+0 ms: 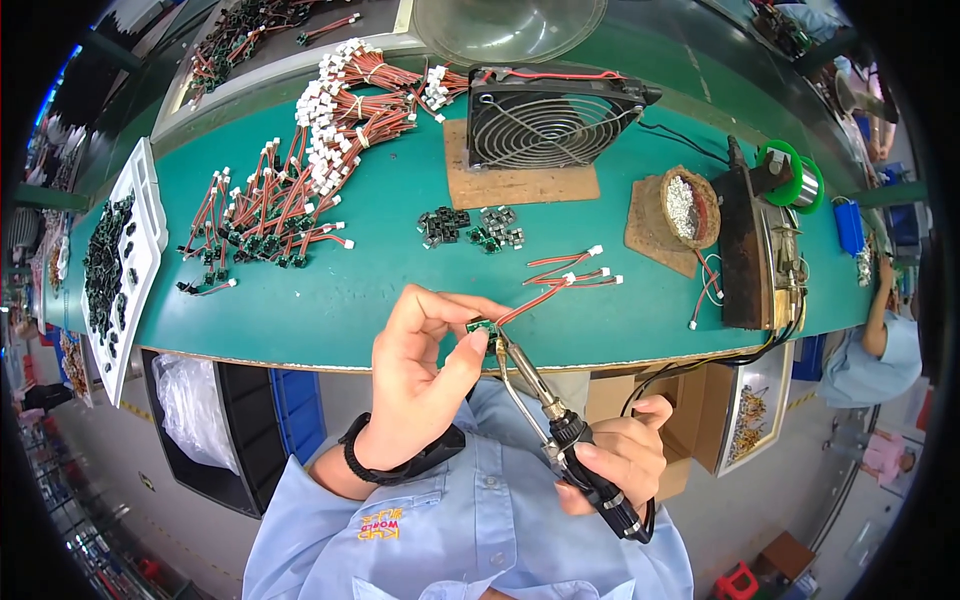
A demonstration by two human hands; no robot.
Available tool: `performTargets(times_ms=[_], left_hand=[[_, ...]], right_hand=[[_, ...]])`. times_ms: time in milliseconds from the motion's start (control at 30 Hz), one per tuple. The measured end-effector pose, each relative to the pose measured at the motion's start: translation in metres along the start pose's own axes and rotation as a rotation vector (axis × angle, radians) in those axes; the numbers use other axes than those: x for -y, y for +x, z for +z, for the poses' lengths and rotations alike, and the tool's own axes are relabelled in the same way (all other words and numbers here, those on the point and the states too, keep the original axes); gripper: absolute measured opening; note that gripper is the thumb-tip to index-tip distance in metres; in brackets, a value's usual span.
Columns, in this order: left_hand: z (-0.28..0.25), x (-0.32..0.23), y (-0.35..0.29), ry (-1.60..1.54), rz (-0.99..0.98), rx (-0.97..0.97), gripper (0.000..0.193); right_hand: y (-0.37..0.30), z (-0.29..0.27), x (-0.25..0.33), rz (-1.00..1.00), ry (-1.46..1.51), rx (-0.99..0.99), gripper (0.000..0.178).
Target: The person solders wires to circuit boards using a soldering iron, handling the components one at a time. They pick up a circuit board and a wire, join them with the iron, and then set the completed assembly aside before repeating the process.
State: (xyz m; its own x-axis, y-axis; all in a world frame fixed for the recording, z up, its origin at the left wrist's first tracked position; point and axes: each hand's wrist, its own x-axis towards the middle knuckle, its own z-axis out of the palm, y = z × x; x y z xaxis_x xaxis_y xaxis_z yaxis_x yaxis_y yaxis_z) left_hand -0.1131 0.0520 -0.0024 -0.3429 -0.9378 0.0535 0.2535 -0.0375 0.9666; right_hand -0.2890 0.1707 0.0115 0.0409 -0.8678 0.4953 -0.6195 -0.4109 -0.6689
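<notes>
Workbench (400, 290) of green matting, wire harnesses (300, 190), fan (545, 115), perhaps factory floor.

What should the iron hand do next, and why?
Probably ease the soldering iron tip the last bit onto the small board. The left hand pinches the board with its red wire attached, and the right hand holds the tip just beside the board's edge.
</notes>
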Motion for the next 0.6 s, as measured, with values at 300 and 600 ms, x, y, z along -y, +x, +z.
performTargets(times_ms=[300,600], left_hand=[[-0.0006,0.0014,0.0001,0.012,-0.004,0.01,0.013],[-0.0017,0.0004,-0.0015,0.061,-0.032,0.044,0.013]], right_hand=[[0.0001,0.0003,0.0,0.001,0.008,0.004,0.039],[-0.0021,0.0007,-0.0032,-0.001,0.016,0.0,0.041]])
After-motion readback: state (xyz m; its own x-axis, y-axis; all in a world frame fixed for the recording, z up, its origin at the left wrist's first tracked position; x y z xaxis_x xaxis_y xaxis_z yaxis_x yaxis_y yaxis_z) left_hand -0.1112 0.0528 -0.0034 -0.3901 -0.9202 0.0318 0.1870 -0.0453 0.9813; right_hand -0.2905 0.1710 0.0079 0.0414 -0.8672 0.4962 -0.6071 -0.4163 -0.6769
